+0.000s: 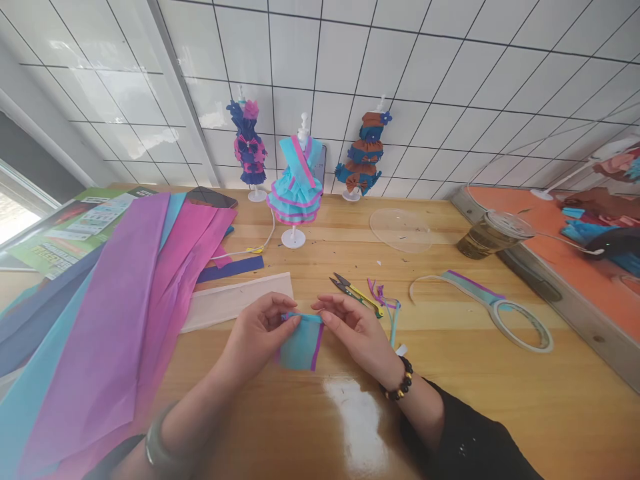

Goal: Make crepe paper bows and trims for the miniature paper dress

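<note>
A small light blue piece with purple side edges (300, 347) hangs between my hands above the wooden table. My left hand (265, 330) pinches its top left corner between thumb and fingers. At the top right corner my right hand (355, 327) pinches it the same way. The top edge looks folded over. Just beyond my right hand lie thread snips with yellow handles (364, 297), blades pointing away to the left. Thin purple and blue scraps (393, 310) rest beside the snips.
Colored sheets (110, 313) cover the left side, with a pale strip (235, 301) beside them. Dressed doll stands, one in blue (297, 187), line the tiled wall. A tape roll (523, 327) and a lidded cup (487, 237) are at right.
</note>
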Demonstrator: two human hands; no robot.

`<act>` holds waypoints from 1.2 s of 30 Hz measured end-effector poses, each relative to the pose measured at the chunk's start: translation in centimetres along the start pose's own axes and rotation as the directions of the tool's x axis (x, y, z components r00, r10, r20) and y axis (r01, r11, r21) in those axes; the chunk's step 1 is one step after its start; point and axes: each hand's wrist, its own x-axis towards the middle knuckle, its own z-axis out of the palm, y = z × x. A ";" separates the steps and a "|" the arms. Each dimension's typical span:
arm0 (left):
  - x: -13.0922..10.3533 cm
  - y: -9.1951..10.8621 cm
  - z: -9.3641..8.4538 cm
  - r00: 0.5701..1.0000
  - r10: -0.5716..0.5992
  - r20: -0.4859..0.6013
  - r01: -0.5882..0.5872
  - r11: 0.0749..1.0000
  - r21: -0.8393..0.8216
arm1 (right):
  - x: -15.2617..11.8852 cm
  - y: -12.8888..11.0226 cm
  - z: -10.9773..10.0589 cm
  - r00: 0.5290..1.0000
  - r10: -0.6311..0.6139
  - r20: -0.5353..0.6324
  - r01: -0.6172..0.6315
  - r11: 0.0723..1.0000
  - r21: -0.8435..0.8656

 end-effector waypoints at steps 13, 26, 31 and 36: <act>-0.3 -1.1 1.2 0.998 0.054 0.043 -0.056 0.998 0.036 | -0.2 0.0 0.6 0.996 -0.083 -0.041 0.072 0.971 -0.227; -0.1 0.0 0.2 0.993 0.120 0.016 -0.121 0.991 0.064 | 0.1 0.2 0.1 1.000 0.007 -0.020 -0.008 1.000 -0.024; 0.0 0.4 0.0 0.998 0.059 0.020 -0.060 0.994 0.092 | 0.1 0.0 0.2 1.000 0.012 0.002 -0.012 1.000 -0.016; 0.1 0.5 0.0 0.999 0.021 0.043 -0.023 0.998 0.053 | 0.0 -0.3 0.3 1.000 0.023 0.005 -0.023 1.000 -0.020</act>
